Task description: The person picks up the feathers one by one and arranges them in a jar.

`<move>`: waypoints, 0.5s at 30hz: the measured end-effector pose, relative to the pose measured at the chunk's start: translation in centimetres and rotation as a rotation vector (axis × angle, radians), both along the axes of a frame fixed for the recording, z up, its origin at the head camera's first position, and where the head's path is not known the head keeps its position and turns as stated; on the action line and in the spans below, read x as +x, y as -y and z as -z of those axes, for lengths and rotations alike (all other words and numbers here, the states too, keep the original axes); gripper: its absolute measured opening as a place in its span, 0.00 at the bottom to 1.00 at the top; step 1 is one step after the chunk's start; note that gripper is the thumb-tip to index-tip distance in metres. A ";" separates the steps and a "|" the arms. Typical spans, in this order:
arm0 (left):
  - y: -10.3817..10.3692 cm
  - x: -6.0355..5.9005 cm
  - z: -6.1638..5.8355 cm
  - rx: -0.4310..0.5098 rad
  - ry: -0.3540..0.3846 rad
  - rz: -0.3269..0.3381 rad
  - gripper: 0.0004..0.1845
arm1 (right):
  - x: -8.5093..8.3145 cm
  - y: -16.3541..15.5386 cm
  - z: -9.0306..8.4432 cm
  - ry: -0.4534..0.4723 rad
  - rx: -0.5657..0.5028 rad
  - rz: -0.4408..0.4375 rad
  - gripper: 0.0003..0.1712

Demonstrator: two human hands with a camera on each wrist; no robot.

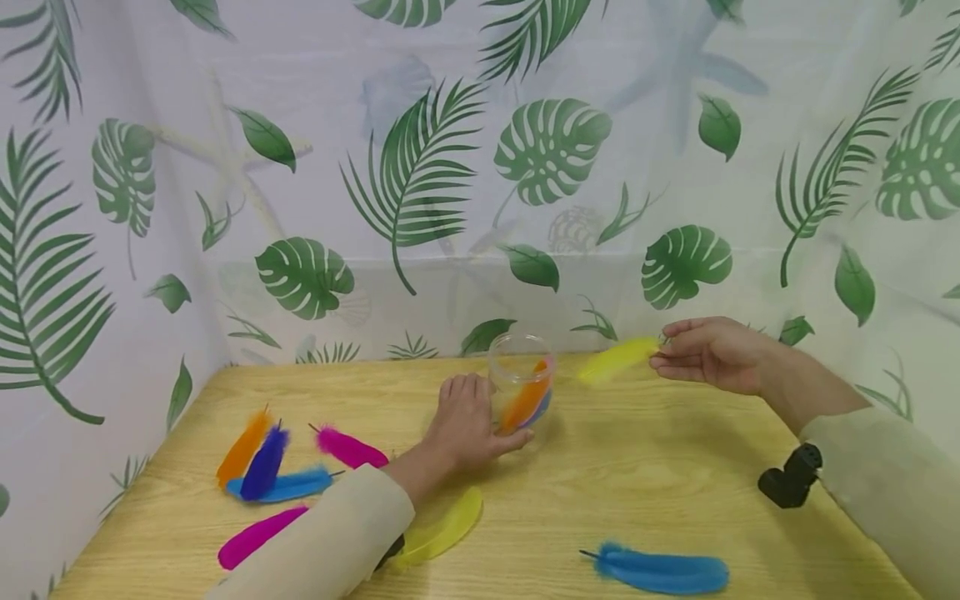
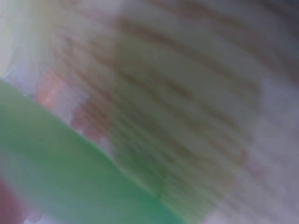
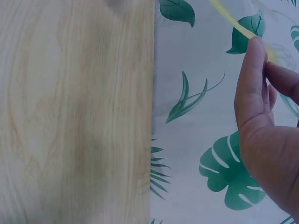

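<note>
A clear jar (image 1: 491, 392) with an orange feather (image 1: 527, 396) and a blue feather (image 1: 542, 410) inside stands near the table's back edge. My left hand (image 1: 468, 421) holds it low on its left side, the thumb across the front and the fingertips partly hidden. To the right of the jar, my right hand (image 1: 708, 354) pinches a yellow feather (image 1: 618, 360) by its quill end, above the table. In the right wrist view the yellow feather (image 3: 231, 18) extends up and left from the thumb and fingertips. The left wrist view is badly blurred.
Left on the table (image 1: 637, 475) lie an orange feather (image 1: 243, 448), a purple feather (image 1: 264, 467), a blue feather (image 1: 288, 485) and pink feathers (image 1: 351, 448). A yellow feather (image 1: 450, 529) lies by the left forearm, a blue feather (image 1: 660, 571) at front right. Leaf-print sheeting (image 1: 450, 317) stands behind.
</note>
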State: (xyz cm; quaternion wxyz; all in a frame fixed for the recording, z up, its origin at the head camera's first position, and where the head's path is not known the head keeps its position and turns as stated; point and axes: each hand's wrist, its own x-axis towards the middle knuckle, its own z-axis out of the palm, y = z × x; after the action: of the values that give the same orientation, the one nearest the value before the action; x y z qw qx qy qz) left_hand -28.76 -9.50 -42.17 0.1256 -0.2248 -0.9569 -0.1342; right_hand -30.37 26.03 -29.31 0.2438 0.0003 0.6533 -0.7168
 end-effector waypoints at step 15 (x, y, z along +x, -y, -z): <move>0.1 0.0 0.1 0.006 -0.001 0.014 0.43 | 0.1 1.1 -3.3 -0.077 -0.158 -0.021 0.09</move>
State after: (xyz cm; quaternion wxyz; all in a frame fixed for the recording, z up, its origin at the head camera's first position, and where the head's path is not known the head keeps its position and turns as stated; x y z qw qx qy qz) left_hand -28.81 -9.59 -42.27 0.1257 -0.2312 -0.9548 -0.1381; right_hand -30.30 24.93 -25.99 0.2252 -0.0535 0.6036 -0.7629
